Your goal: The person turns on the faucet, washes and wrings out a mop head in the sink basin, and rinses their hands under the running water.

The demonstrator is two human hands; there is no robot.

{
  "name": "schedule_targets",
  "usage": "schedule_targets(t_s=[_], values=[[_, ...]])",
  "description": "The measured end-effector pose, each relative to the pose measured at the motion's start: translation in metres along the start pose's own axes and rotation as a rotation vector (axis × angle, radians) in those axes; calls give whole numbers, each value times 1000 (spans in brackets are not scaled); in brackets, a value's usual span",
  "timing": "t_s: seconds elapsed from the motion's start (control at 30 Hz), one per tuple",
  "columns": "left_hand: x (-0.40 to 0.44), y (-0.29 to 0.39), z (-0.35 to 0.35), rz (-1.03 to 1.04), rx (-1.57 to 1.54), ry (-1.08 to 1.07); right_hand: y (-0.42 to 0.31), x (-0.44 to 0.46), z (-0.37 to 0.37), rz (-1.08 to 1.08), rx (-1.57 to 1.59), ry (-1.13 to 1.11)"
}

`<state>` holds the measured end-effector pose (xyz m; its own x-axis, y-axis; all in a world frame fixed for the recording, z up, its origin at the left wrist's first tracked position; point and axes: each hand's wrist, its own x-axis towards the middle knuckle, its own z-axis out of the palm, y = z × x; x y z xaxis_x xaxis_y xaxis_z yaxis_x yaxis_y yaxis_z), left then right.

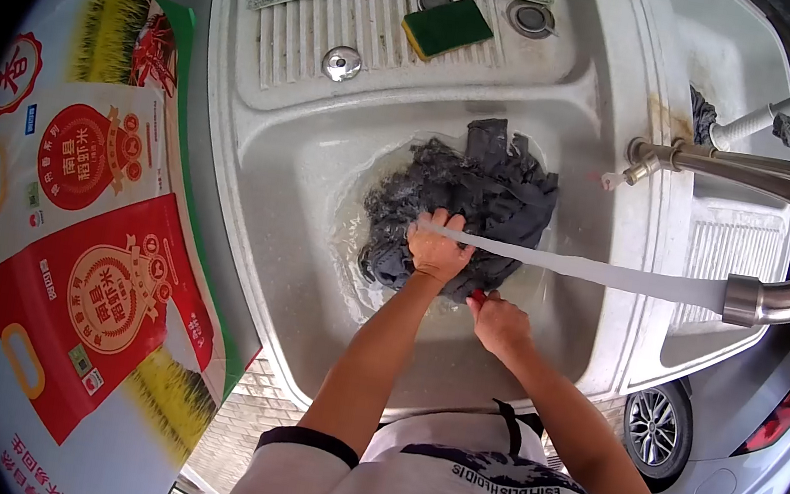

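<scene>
A dark grey wet cloth (509, 192) lies bunched in shallow water in the white sink basin (298, 183). My left hand (440, 246) rests on the cloth with its fingers spread, under the stream of water. Beside the cloth's lower edge, my right hand (500, 325) is closed around something red, mostly hidden by the fingers. Water runs from the curved metal faucet (743, 300) across to my left hand.
A green and yellow sponge (448, 28) and a metal drain plug (341, 64) sit on the ribbed ledge beyond the basin. Printed rice bags (84, 234) stand at the left. A second basin (733, 249) and a parked car (742, 437) are at the right.
</scene>
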<state>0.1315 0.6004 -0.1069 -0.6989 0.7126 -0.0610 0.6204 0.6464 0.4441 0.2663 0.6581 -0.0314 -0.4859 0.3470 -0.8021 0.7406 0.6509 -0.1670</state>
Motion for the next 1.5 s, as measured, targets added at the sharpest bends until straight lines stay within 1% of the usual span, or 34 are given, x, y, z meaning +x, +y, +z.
schedule_targets(t_s=[0.03,0.13,0.23,0.33,0.43,0.47,0.5,0.57,0.63,0.7,0.77,0.83,0.87,1.0,1.03,1.1,1.13,1.23,1.33,1.43,1.47,1.5], values=[[7,-4,2,0,2,-79,0,2,0,-2,-4,11],[37,-16,6,14,36,-76,0,2,4,-10,-12,50],[87,-18,-18,-231,-110,-428,0,2,9,-30,-13,105],[102,-23,-26,-159,-29,-580,1,2,13,-39,-14,142],[93,-29,-43,105,151,-20,1,1,13,-40,1,136],[97,-37,-48,60,136,-137,1,0,13,-32,-5,133],[96,-41,-51,-71,34,-251,-2,-3,8,-27,-14,126],[86,-66,-24,-136,-267,-370,-4,-5,6,-34,-28,118],[55,-43,-42,-92,-220,-462,-3,-4,7,-45,-33,116],[8,-6,-62,10,-169,-250,-2,-5,6,-59,-41,96],[-33,14,-51,-19,-158,60,0,-4,8,-79,-51,91],[-55,23,-33,-75,-67,287,3,-4,15,-108,-62,103],[-62,20,-22,-83,-51,353,3,-2,16,-92,-56,89],[-31,-12,-1,-64,-43,256,-2,-1,6,-34,-18,32],[-19,-20,-1,-44,-19,260,-4,-2,2,-23,-3,26],[9,-30,-2,-103,73,133,-1,3,13,-26,-1,74],[24,-38,3,-113,87,125,-1,4,13,-25,-2,99],[57,-50,12,-161,106,72,-6,2,-1,26,40,-38],[69,-47,4,-207,112,-4,-5,2,-5,-15,56,-94],[72,-45,-19,-236,37,-232,16,20,7,-47,235,-112],[69,-68,-3,-128,-53,-149,21,24,3,45,351,84],[68,-72,-13,-137,-47,-139,26,35,-4,31,437,340]])
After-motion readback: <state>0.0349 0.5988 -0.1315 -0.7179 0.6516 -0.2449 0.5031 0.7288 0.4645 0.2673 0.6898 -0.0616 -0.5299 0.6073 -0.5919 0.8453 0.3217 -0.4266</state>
